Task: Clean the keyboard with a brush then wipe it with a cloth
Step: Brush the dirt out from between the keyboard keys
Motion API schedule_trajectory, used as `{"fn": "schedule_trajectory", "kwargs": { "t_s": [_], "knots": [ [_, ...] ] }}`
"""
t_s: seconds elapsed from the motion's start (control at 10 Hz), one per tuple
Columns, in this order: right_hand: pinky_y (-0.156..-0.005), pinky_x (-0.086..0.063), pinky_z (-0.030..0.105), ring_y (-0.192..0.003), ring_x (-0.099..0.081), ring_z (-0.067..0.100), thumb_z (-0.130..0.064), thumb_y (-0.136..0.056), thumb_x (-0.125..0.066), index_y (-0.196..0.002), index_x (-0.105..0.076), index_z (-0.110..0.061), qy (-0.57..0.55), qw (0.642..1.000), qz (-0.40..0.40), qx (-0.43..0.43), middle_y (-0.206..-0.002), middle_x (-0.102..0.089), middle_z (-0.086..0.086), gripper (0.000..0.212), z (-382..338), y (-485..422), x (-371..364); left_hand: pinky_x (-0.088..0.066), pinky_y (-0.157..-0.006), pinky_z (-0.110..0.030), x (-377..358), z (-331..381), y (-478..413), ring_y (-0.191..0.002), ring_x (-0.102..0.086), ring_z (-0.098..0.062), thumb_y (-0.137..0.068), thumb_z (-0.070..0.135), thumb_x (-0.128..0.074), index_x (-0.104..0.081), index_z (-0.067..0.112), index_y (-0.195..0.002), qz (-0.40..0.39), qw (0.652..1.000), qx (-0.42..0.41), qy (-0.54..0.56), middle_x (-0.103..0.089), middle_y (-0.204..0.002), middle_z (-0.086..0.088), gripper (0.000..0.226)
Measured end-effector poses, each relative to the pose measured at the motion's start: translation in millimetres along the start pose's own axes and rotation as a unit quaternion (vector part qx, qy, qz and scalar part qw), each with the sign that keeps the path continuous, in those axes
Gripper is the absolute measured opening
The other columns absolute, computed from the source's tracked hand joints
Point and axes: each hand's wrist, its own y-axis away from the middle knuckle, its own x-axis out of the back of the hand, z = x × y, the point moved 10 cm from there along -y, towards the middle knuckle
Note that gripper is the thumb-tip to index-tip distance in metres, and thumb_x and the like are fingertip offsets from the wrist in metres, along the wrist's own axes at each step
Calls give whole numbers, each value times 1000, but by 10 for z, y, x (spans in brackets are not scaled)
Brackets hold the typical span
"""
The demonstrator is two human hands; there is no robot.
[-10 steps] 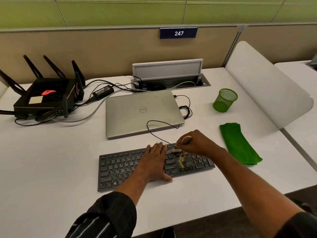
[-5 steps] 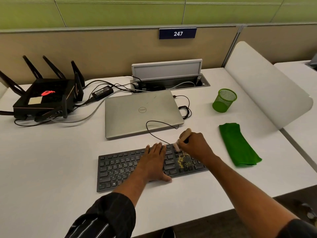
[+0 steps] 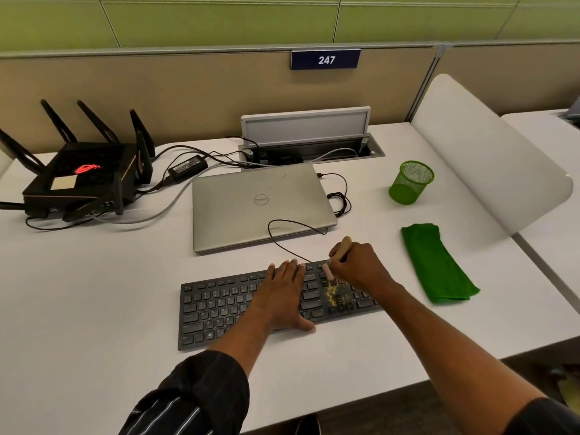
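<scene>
- On desk front, left hand lies flat, fingers straight and together, pinning black keyboard; press firm.
- Just beyond, right hand pinches wooden brush; flick short strokes through yellow crumbs.
- Farther right, green cloth lies untouched.

Matt plastic keyboard, brush handle prob. wood, cloth soft

1. "247" is printed in white on a blue plate, fixed to the partition far beyond the right hand.
2. The Dell logo, seen upside down, is borne by the laptop lid, just beyond the left hand.
3. Letters W, E, R and A, S, D can be read on the keyboard keys left of the left hand.
</scene>
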Motion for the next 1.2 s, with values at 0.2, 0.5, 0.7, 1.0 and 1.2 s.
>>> {"fn": "schedule_trajectory", "kwargs": {
  "t_s": [0.2,0.5,0.7,1.0,1.2],
  "knots": [
    [-65,-61,35,-64,-69,15,-19,-75,-63,-73,-71,-17,19,998,-54,-18,-70,-71,0,9,13,-16,-61,0,-126,-52,-4,-1,-1,-156,7,-29,-72,81,-67,10,13,-161,-2,1000,-1,3,6,-170,-12,135],
    [-64,-60,32,-64,-69,15,-14,-78,-62,-76,-72,-11,50,994,-95,13,-73,-71,3,10,-46,4,-122,-2,-126,-52,-7,-5,-15,-156,5,-29,-70,82,-67,8,13,-161,-3,1000,-3,4,5,-170,-12,137],
    [-66,-60,30,-68,-69,12,-20,-85,-61,-82,-73,-14,17,999,-32,24,-79,-73,-1,14,-122,-18,12,-1,-126,-52,-7,-8,-14,-156,5,-29,-70,81,-68,9,13,-161,0,1000,-2,6,5,-170,-12,137],
    [-55,-56,23,-57,-67,14,-16,-83,-64,-80,-71,-6,80,991,-111,11,-71,-70,7,12,-49,35,-172,-2,-126,-52,-5,1,-13,-156,5,-29,-70,81,-68,9,13,-161,-5,1000,-1,6,5,-170,-12,137],
    [-58,-51,21,-65,-68,10,-16,-83,-60,-78,-73,-15,33,996,-65,42,-74,-72,-1,14,-45,14,-74,-1,-126,-52,-8,-3,-20,-156,4,-30,-70,81,-68,9,12,-161,-4,1000,-1,-1,5,-170,-12,138]
  ]
}}
